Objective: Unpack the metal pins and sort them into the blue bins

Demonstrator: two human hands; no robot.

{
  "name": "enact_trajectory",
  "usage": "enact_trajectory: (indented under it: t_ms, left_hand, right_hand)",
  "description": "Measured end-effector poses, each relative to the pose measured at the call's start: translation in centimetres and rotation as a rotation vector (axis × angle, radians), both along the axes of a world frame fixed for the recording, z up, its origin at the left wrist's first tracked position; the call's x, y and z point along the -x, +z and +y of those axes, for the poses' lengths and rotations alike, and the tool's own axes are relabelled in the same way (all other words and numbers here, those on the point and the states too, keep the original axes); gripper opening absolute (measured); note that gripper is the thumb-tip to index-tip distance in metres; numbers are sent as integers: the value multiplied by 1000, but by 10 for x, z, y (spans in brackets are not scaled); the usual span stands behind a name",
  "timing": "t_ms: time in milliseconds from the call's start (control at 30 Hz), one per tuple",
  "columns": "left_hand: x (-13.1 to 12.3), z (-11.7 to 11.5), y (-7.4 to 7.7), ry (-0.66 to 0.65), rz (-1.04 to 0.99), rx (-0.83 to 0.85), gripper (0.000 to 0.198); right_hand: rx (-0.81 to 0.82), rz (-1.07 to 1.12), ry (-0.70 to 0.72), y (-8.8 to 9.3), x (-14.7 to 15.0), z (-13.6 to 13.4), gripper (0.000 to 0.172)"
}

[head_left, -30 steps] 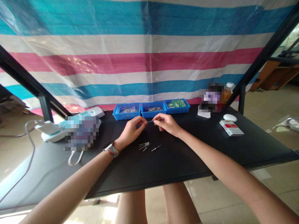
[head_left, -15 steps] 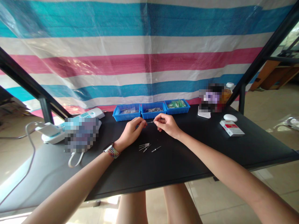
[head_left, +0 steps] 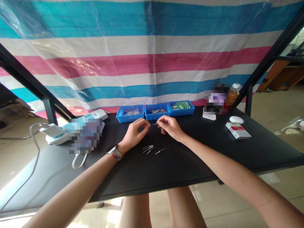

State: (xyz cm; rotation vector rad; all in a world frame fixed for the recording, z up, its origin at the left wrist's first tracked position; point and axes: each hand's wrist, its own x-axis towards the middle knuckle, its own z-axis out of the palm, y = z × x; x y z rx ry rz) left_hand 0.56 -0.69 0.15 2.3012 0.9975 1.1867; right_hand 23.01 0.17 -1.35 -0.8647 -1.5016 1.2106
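Observation:
Between my two hands a thin silver blind rivet (head_left: 154, 124) lies roughly level above the black table. My left hand (head_left: 136, 132) pinches its left end between thumb and forefinger. At its right end my right hand (head_left: 171, 128) is closed on it with the fingertips. Below the hands, several similar blind rivets (head_left: 148, 148) lie grouped on the table, and one single rivet (head_left: 160, 151) lies just right of them. Behind the hands stands a blue bin (head_left: 157, 117) full of such metal pieces.
A blue bin (head_left: 129, 119) with a clear bag and another blue bin (head_left: 182, 112) with green-white packets flank the middle one. A power strip (head_left: 57, 138) lies left. At right are a cigarette box (head_left: 238, 130), a white oval case (head_left: 236, 120) and a bottle (head_left: 234, 94).
The view has shifted slightly, moving the bins and table items a little to the right in the picture. Both hands keep their pinch on the blind rivet in nearly the same place.

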Motion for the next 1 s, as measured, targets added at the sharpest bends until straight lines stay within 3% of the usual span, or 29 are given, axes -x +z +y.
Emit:
enact_trajectory:
  t_ms: [233,433,833,1000]
  left_hand:
    - [0,3,-1,4,26,30,29]
    - [1,3,-2,1,55,45,34]
    - [1,-1,3,-2,89,58,41]
    - [2,0,2,1,110,75,40]
  right_hand:
    - [22,32,2,2,1,-3,30]
    - [-1,32,-51,4,1,-3,27]
    - [18,-34,14,12,-6,2,21]
    - [-49,57,-183,14,-10,24,32]
